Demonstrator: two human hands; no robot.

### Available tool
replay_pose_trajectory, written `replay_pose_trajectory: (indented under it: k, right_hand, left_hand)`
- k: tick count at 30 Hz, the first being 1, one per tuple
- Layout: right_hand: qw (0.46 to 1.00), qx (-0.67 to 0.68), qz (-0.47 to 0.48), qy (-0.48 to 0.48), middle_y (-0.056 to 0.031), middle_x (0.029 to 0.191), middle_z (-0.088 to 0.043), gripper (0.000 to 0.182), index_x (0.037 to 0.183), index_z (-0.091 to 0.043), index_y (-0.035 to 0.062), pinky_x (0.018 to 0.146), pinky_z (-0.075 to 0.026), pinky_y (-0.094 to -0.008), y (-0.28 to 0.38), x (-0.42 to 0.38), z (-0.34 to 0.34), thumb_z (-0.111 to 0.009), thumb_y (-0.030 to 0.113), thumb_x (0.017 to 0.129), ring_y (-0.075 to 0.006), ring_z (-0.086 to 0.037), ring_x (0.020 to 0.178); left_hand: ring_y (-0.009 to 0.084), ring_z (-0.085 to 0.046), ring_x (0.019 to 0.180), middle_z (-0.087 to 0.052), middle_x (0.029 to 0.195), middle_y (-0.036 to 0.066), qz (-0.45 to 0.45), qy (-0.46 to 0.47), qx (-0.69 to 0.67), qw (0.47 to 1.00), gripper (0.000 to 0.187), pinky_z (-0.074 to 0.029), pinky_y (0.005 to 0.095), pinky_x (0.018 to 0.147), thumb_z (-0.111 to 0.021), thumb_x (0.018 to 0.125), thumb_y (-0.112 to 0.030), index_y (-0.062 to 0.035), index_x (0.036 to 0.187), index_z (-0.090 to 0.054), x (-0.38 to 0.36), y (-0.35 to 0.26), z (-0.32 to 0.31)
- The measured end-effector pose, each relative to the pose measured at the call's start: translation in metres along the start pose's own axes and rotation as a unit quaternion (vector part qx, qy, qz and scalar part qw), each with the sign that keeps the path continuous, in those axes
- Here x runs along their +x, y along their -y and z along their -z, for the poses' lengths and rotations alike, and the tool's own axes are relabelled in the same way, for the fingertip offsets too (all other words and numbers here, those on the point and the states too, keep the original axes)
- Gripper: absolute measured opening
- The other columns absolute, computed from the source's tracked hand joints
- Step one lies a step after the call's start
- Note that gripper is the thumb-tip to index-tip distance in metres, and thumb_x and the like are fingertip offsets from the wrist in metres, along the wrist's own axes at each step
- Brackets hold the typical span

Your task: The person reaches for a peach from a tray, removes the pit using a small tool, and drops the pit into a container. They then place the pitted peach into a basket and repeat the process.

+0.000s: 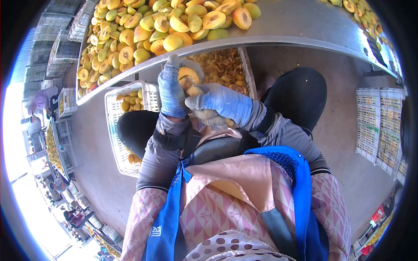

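Observation:
My left hand (172, 89), in a blue and grey glove, holds a halved yellow fruit (188, 76) in front of the table edge. My right hand (220, 102), gloved the same way, is closed with its fingertips against that fruit. Whether it grips a small tool is hidden by the fingers. Yellow-orange fruit halves (152, 30) lie heaped on the metal table (287, 26) just beyond my hands. Below the table edge is a crate of brownish-orange pieces (224, 65), partly hidden by my hands.
A white crate (114, 143) with fruit halves stands left of my knee. White crates (379, 126) stand on the floor at the right. Stacked crates (63, 52) are at the far left, near another person (42, 99) beside a fruit-covered table (53, 145).

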State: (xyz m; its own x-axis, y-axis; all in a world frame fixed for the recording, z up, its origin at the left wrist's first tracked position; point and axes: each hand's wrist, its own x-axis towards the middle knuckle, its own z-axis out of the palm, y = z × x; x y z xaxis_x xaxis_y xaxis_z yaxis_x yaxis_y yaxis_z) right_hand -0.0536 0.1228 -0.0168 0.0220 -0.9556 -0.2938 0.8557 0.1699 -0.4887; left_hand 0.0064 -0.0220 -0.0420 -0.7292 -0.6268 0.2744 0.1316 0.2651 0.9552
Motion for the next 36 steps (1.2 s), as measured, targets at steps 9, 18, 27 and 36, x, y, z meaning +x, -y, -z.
replay_pose_trajectory:
  k: [9,18,27,36]
  right_hand:
    - [0.999,-0.020,-0.021,0.043,0.0070,0.056,-0.038,0.019,0.092,-0.053,0.0117,0.032,-0.023,-0.0188,-0.002,0.005,0.000,-0.062,0.028,0.094,-0.0029,-0.034,0.038]
    - [0.998,0.019,0.045,0.040,0.0065,0.057,-0.040,0.016,0.095,-0.052,0.0125,0.031,-0.022,-0.0195,-0.013,0.004,-0.018,-0.060,0.026,0.096,-0.0018,-0.035,0.038]
    - [0.978,-0.114,0.155,-0.078,0.0053,0.056,-0.039,0.010,0.097,-0.050,0.0120,0.033,-0.027,-0.0197,-0.053,0.059,0.011,-0.058,0.019,0.096,-0.0051,-0.035,0.037]
    - [0.998,0.057,0.024,0.027,0.0086,0.054,-0.034,0.016,0.093,-0.050,0.0132,0.033,-0.023,-0.0200,-0.013,0.018,-0.016,-0.060,0.025,0.096,-0.0028,-0.030,0.037]
  left_hand:
    - [0.0089,-0.058,0.070,-0.061,0.083,0.004,0.186,0.020,-0.148,0.971,0.031,-0.048,0.0208,0.057,-0.051,0.097,-0.028,0.0010,0.102,-0.061,-0.001,-0.027,0.013]
    - [0.0073,-0.057,0.070,-0.063,0.081,0.002,0.176,0.040,-0.206,0.962,0.028,-0.048,0.0228,0.057,-0.049,0.097,-0.023,0.0004,0.100,-0.063,-0.004,-0.021,0.019]
    - [0.0070,-0.054,0.055,-0.060,0.071,0.003,0.250,-0.049,-0.148,0.956,0.035,-0.041,0.0194,0.047,-0.055,0.098,-0.034,-0.0010,0.089,-0.063,-0.003,-0.023,0.023]
    - [0.0085,-0.056,0.059,-0.058,0.073,0.000,0.290,-0.050,-0.208,0.933,0.027,-0.043,0.0217,0.048,-0.056,0.096,-0.033,-0.0069,0.094,-0.062,0.003,-0.028,0.020]
